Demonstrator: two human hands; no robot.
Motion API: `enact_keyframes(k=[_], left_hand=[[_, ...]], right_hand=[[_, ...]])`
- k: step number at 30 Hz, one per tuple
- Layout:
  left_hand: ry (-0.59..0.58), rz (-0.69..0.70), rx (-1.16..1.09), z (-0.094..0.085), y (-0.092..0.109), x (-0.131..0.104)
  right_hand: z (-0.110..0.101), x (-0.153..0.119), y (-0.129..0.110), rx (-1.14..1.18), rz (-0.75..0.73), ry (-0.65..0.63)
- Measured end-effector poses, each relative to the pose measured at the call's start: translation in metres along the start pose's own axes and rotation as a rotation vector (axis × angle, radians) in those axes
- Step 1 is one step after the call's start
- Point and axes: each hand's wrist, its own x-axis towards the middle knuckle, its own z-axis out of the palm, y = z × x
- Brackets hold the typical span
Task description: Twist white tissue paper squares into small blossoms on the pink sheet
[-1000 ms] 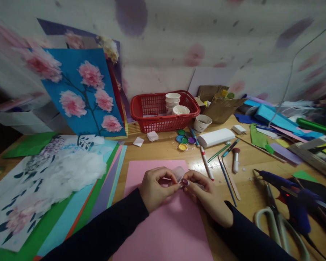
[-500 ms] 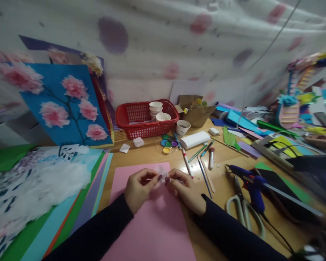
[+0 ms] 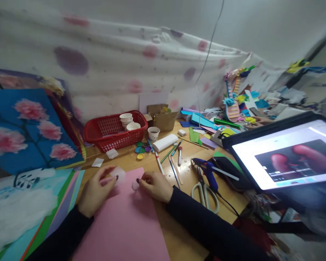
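Note:
My left hand [image 3: 99,188] pinches a thin, pale round piece [image 3: 118,176] between thumb and finger. A smaller whitish piece [image 3: 135,186] is held at the fingertips of my right hand [image 3: 155,185]. The two hands are apart, both over the upper part of a pink sheet [image 3: 125,224] on the wooden table. Dark nail polish shows on the thumbs. Two small white squares, one of them a folded piece [image 3: 97,162], lie beyond my left hand.
A red basket [image 3: 116,136] with white cups stands at the back. Pens, a brush, scissors [image 3: 205,195] and a blue glue gun [image 3: 209,173] lie to the right, beside a lit tablet [image 3: 288,156]. Flower pictures and layered coloured papers are on the left. Another person's hand shows at far right.
My hands have moved apart, each now with its own pale piece. The view has turned right, bringing the tablet's screen into sight.

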Motion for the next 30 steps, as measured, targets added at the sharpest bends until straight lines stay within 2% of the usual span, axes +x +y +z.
enact_keyframes(k=[2,4,5,7,9,12,15,20,25,30], left_hand=[[0.014,0.266,0.268,-0.001,0.008,-0.005],[0.027,0.506,0.372,0.005,0.019,-0.016],[-0.005,0.603,0.375,0.011,0.025,-0.023],[-0.071,0.75,0.399,0.025,0.035,-0.036],[-0.083,0.84,0.429,0.04,0.043,-0.047],[-0.008,0.896,0.375,0.053,0.048,-0.055],[0.031,0.91,0.307,0.053,0.051,-0.057],[0.075,0.893,0.285,0.05,0.05,-0.055],[0.107,0.937,0.302,0.051,0.041,-0.054],[0.067,0.926,0.289,0.051,0.038,-0.054]], right_hand=[[-0.004,-0.001,-0.006,0.024,0.009,0.009],[-0.006,-0.002,-0.015,0.082,0.027,0.014],[-0.006,-0.003,-0.02,0.109,0.038,0.003],[-0.004,-0.005,-0.031,0.237,0.108,-0.061],[-0.002,-0.008,-0.042,0.542,0.259,-0.148],[0.0,-0.015,-0.052,1.036,0.453,-0.188],[-0.002,-0.019,-0.054,1.193,0.504,-0.212],[-0.006,-0.022,-0.044,1.122,0.509,-0.337],[-0.005,-0.022,-0.029,0.948,0.459,-0.349],[-0.004,-0.022,-0.025,0.894,0.412,-0.356]])
